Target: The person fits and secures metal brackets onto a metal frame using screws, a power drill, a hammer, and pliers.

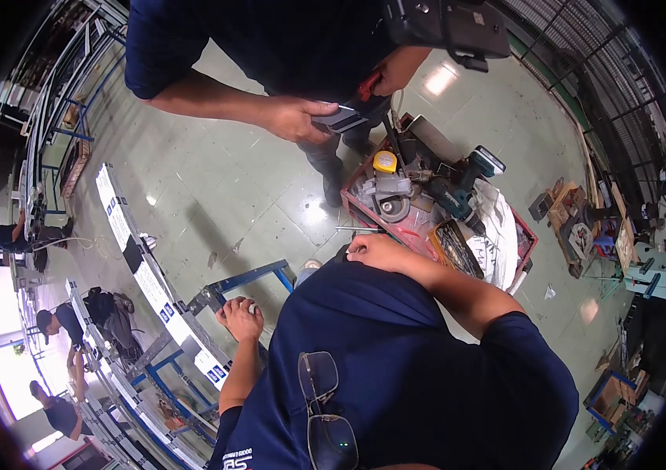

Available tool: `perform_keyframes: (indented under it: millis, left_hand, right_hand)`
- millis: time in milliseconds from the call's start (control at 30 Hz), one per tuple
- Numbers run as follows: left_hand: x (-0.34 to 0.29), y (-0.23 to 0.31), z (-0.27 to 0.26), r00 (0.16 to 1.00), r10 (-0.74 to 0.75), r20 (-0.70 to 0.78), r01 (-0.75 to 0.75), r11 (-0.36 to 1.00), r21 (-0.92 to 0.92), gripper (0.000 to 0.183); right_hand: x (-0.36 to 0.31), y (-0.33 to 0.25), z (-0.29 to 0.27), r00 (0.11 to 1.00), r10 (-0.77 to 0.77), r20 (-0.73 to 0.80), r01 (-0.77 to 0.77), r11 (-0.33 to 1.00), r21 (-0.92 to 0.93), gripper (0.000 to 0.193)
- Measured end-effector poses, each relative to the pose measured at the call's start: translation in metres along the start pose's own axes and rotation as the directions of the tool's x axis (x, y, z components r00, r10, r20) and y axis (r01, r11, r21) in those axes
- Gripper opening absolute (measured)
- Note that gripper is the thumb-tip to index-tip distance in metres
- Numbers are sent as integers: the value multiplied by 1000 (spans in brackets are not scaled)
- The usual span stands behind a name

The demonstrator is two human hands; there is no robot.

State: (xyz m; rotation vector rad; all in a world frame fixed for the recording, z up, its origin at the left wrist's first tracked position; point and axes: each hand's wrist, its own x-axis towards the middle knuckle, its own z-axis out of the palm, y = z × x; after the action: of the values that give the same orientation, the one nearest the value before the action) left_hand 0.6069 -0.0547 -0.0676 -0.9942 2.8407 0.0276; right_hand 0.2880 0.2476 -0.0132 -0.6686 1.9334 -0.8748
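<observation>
My left hand (240, 317) is at the dark end of a blue metal stand (250, 276), fingers loosely bent and apart, with nothing visible in them. At the front of my waist is my right hand (372, 251), its fingers curled together; what they hold, if anything, is hidden. Beyond that hand stands a red tool cart (366, 213) carrying a teal cordless drill (452, 196), a yellow tape measure (385, 161) and a cluttered heap of tools. Opposite me, a co-worker in dark clothing holds a flat grey piece (339, 119) and a red-handled tool (367, 86).
Long metal profiles (149, 270) with white labels lie on supports along my left. A wooden crate of parts (568, 211) and a workbench (662, 274) stand at the right. Several people work at the far left. A thin hose (102, 244) trails over the green floor.
</observation>
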Motion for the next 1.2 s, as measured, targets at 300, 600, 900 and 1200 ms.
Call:
perform_keyframes:
  millis: [300,600,900,1200]
  left_hand:
    - [-2,2,-3,1000,-10,-7,10,1000,-5,24]
    - [1,5,4,999,35,-32,-34,999,28,26]
    - [2,-3,0,1000,17,-22,-17,1000,20,24]
    - [62,59,-75,876,-343,340,184,-413,-892,82]
  right_hand:
    - [2,-2,1,1000,-1,2,1,1000,-19,38]
    - [2,15,2,1000,4,-28,-3,1000,27,31]
    - [-10,16,-15,995,46,-87,-44,999,22,31]
    - [25,15,-41,834,16,-551,64,990,126,36]
